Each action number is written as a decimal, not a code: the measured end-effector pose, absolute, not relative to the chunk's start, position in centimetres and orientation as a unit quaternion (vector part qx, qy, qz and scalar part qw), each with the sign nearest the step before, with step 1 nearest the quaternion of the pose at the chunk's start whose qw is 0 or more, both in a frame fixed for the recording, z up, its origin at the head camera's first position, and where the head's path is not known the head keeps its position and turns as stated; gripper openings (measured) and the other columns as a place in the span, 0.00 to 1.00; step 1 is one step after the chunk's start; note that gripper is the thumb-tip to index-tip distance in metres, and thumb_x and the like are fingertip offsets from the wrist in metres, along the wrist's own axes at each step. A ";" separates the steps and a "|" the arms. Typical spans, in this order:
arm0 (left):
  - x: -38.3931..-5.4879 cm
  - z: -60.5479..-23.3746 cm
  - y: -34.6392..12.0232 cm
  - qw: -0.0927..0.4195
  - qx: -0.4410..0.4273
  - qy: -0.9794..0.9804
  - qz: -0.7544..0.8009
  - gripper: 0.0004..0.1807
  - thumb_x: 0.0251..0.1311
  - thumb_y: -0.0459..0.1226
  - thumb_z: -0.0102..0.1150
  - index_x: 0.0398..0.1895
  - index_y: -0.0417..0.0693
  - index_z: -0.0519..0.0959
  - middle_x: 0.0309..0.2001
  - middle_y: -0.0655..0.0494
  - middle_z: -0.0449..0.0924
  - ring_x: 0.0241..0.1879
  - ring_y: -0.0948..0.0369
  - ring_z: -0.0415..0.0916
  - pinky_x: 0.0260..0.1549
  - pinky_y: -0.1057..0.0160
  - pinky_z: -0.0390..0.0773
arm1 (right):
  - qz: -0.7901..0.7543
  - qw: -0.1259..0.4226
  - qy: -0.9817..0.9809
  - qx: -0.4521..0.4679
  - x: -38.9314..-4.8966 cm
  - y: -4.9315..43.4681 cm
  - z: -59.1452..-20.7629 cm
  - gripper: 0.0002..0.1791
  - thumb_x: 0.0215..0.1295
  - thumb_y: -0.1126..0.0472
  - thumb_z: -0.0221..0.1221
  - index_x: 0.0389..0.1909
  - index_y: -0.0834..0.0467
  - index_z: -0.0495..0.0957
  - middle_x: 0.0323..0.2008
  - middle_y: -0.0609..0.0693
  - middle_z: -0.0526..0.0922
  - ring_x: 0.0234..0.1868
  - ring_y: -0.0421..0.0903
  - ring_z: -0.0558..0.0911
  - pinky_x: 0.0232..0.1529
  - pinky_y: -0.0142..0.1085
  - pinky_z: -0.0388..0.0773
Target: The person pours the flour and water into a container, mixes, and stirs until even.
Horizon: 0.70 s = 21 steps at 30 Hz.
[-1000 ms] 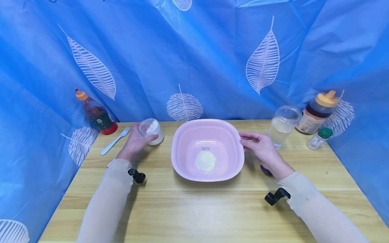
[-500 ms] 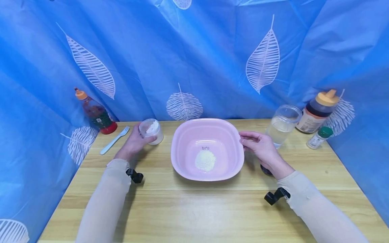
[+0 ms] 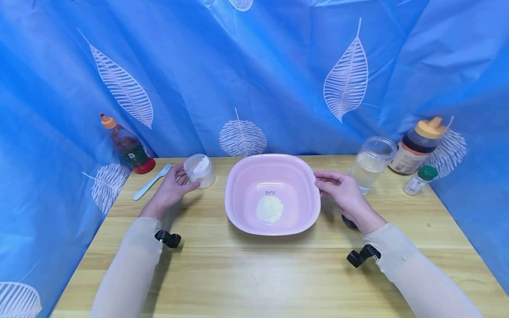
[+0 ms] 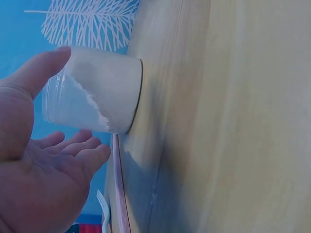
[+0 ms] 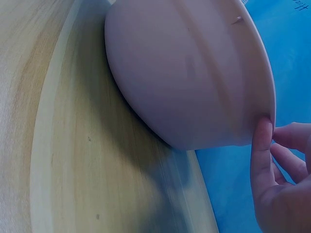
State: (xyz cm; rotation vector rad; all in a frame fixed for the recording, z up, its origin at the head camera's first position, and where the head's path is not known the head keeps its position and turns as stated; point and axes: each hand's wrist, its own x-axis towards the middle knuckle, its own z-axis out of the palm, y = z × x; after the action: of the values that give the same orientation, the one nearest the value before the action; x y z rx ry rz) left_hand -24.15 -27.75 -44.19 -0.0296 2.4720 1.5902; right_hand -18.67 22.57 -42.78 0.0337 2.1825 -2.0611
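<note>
A clear plastic jar point(image 3: 206, 180) partly filled with white powder stands on the table at the left. My left hand point(image 3: 172, 190) is spread beside it; in the left wrist view the thumb point(image 4: 46, 68) overlaps the jar's rim side, and the other fingers are apart from its wall. A pink basin point(image 3: 237, 198) sits in the middle, with a small heap of white powder point(image 3: 270, 209) on its bottom. At the basin's right rim, my right hand point(image 3: 347, 196) pinches the edge between thumb point(image 5: 263, 141) and fingers.
A light blue fork point(image 3: 152, 182) and a red sauce bottle point(image 3: 133, 150) are at the far left. Right of the basin are a glass of pale liquid point(image 3: 367, 170), a dark sauce bottle point(image 3: 415, 148), a green-capped shaker point(image 3: 419, 180) and a dark round object point(image 3: 349, 221).
My left hand has let go of the jar and drawn back slightly to the left, its fingers opening. The right hand stays pinched on the basin's rim.
</note>
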 end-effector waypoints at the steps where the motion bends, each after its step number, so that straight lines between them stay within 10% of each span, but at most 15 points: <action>1: -24.1 -44.2 -27.8 0.099 -0.011 0.835 0.541 0.56 0.72 0.41 0.71 0.88 0.41 0.40 0.86 0.34 0.48 0.87 0.43 0.48 0.86 0.44 0.55 | -0.684 0.069 0.726 0.011 -18.7 22.6 -42.8 0.29 0.77 0.64 0.64 0.73 0.74 0.72 0.43 0.36 0.91 0.44 0.32 0.89 0.45 0.29 0.90; 21: -24.7 -44.3 -26.3 0.090 -0.035 0.829 0.550 0.56 0.73 0.42 0.69 0.88 0.44 0.38 0.89 0.39 0.42 0.88 0.45 0.46 0.85 0.45 0.58 | -0.686 0.066 0.724 0.008 -18.8 22.6 -43.0 0.28 0.78 0.66 0.63 0.73 0.74 0.71 0.43 0.36 0.91 0.44 0.32 0.89 0.44 0.29 0.90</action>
State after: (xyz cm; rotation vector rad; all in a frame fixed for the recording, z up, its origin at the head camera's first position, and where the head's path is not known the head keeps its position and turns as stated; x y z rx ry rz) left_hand -24.69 -26.35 -44.31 -0.1045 2.4665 1.6358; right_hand -18.79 22.64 -42.96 0.0246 2.1849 -2.0699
